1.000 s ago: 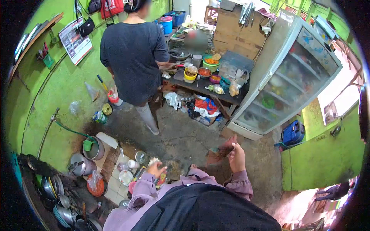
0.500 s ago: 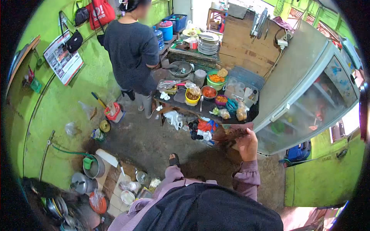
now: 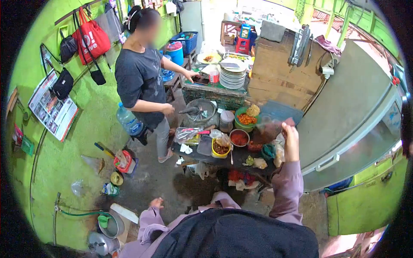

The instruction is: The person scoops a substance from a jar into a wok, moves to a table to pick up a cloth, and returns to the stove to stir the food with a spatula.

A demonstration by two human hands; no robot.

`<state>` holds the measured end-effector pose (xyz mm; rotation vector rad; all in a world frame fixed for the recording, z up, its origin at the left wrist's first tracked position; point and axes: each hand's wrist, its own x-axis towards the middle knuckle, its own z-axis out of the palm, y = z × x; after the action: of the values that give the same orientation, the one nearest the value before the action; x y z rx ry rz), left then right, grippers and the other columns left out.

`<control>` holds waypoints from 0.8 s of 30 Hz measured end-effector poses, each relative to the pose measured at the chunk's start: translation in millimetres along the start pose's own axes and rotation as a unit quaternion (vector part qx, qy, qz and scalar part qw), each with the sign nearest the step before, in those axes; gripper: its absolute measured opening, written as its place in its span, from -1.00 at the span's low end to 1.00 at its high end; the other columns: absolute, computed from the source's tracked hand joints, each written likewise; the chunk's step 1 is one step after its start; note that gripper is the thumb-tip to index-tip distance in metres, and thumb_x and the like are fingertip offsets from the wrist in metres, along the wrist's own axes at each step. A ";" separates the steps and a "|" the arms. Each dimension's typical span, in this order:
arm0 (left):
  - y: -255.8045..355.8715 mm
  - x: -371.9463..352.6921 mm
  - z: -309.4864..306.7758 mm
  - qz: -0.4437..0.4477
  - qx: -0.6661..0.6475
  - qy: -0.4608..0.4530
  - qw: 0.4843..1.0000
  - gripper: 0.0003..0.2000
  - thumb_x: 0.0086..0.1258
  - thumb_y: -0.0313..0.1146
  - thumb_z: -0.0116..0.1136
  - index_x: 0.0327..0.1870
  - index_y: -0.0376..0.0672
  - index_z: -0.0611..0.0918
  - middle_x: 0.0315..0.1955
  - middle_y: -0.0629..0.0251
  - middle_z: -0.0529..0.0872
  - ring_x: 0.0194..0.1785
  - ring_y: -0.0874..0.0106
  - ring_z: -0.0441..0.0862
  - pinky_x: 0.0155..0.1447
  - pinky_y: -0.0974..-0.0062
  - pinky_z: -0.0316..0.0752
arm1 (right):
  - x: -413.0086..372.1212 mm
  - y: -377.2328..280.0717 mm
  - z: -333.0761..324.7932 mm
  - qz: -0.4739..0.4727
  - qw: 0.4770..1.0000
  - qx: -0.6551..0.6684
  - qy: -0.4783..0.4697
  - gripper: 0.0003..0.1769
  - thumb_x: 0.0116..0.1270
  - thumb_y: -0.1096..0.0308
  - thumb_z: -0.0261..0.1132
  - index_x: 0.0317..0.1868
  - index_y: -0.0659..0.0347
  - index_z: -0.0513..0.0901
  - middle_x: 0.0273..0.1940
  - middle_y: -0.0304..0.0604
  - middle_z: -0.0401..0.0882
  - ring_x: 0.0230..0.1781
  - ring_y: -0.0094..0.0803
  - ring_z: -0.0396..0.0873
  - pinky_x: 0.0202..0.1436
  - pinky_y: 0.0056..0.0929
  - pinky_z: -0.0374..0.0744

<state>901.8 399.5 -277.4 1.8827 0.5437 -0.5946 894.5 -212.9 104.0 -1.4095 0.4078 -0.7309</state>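
My right hand (image 3: pixel 291 133) is raised above the right end of the low dark table (image 3: pixel 202 158), its fingers closed on a thin, partly see-through brown plastic bag (image 3: pixel 272 130). The bag hangs in front of containers there. Close by are a green bowl of orange food (image 3: pixel 246 119), a bowl of red sauce (image 3: pixel 239 137) and a teal bag (image 3: pixel 268 151). My left hand (image 3: pixel 157 203) hangs low over the floor, fingers apart, with nothing in it.
Another person (image 3: pixel 140 77) stands at the table's left, one hand near a counter with stacked plates (image 3: pixel 232 73). A tall glass-door fridge (image 3: pixel 344 112) stands at right. Red basket (image 3: pixel 124 161), metal pot (image 3: pixel 112 225) and lidded pot (image 3: pixel 101 244) are on the left.
My right hand has risen with the brown bag to above the table. My left hand has come into view. The other person has turned and reached toward the counter. The view has shifted.
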 end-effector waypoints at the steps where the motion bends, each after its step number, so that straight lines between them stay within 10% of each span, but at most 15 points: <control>1: 0.9 11.3 1.6 -0.003 -0.005 0.000 1.000 -0.60 0.42 -0.09 -0.10 -0.10 -0.32 0.57 -0.24 0.15 0.63 -0.24 0.31 0.62 -0.13 0.38 0.58 | 18.6 -9.7 9.7 -0.001 1.000 0.023 -0.007 -0.82 0.24 0.22 0.22 -0.36 0.16 0.52 -0.39 -0.41 0.45 -0.35 -0.64 0.36 -0.20 -0.61 0.32; 6: -19.4 12.8 27.1 0.093 -0.110 0.082 0.986 -0.67 0.36 -0.11 0.00 -0.08 -0.19 0.52 -0.44 0.22 0.60 -0.41 0.38 0.59 -0.42 0.44 0.54 | 135.2 -45.9 41.7 -0.067 0.997 -0.006 -0.027 -0.84 0.28 0.26 0.21 -0.25 0.16 0.54 -0.28 -0.40 0.48 -0.26 -0.66 0.37 -0.10 -0.62 0.33; 16: 32.3 17.2 171.1 -0.098 -0.075 0.006 0.992 -0.67 0.34 -0.10 0.02 -0.09 -0.17 0.52 -0.46 0.22 0.60 -0.44 0.37 0.58 -0.43 0.42 0.53 | 471.9 -168.6 71.2 -0.303 0.901 -0.298 0.091 -0.35 0.29 -0.13 0.02 0.02 0.36 0.49 -0.17 0.05 0.54 -0.10 -0.24 0.45 0.01 -0.33 0.36; 18: 48.2 20.1 185.5 -0.091 -0.083 0.008 0.992 -0.67 0.34 -0.10 0.02 -0.09 -0.17 0.52 -0.46 0.21 0.61 -0.45 0.37 0.58 -0.44 0.42 0.52 | 507.7 -170.4 94.7 -0.258 0.956 -0.141 0.020 -0.63 0.40 0.20 -0.01 0.13 0.12 0.47 -0.04 -0.08 0.51 -0.10 -0.37 0.48 0.00 -0.40 0.41; 19: 54.2 19.3 191.8 -0.087 -0.089 0.012 0.992 -0.67 0.34 -0.10 0.02 -0.09 -0.17 0.52 -0.47 0.21 0.61 -0.45 0.37 0.58 -0.44 0.41 0.52 | 536.9 -154.1 91.3 -0.343 0.900 -0.269 0.000 -0.60 0.41 0.31 -0.09 0.23 0.07 0.37 0.09 0.04 0.43 0.01 -0.21 0.46 0.08 -0.35 0.41; 20: 58.5 17.6 194.6 -0.087 -0.095 0.017 0.991 -0.68 0.34 -0.10 0.02 -0.09 -0.17 0.52 -0.47 0.21 0.61 -0.45 0.37 0.58 -0.44 0.41 0.52 | 588.9 -119.8 73.5 -0.512 0.666 -0.542 0.026 -0.59 0.42 0.32 -0.14 0.25 0.08 0.33 0.21 0.09 0.31 0.16 -0.06 0.35 0.19 -0.30 0.34; 22: 62.4 13.3 198.1 -0.090 -0.112 0.030 0.989 -0.68 0.34 -0.10 0.03 -0.09 -0.17 0.53 -0.47 0.21 0.61 -0.46 0.37 0.58 -0.45 0.41 0.52 | 605.2 -90.5 74.2 -0.359 0.583 -0.729 -0.014 -0.48 0.45 0.05 -0.24 0.31 0.10 0.23 0.27 0.00 0.25 0.26 -0.08 0.27 0.32 -0.16 0.17; 24: 59.7 10.6 195.8 -0.093 -0.129 0.051 0.986 -0.68 0.33 -0.10 0.03 -0.09 -0.16 0.53 -0.47 0.21 0.61 -0.46 0.37 0.58 -0.45 0.40 0.52 | 562.6 -78.4 98.1 -0.302 0.568 -0.747 0.166 -0.29 0.36 -0.26 -0.28 0.35 0.00 0.16 0.33 -0.10 0.20 0.37 -0.19 0.12 0.36 0.08 -0.02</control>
<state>916.6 197.3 -307.8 1.6344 0.8307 -0.5235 1347.9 -519.0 285.4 -3.1652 0.9850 -1.3135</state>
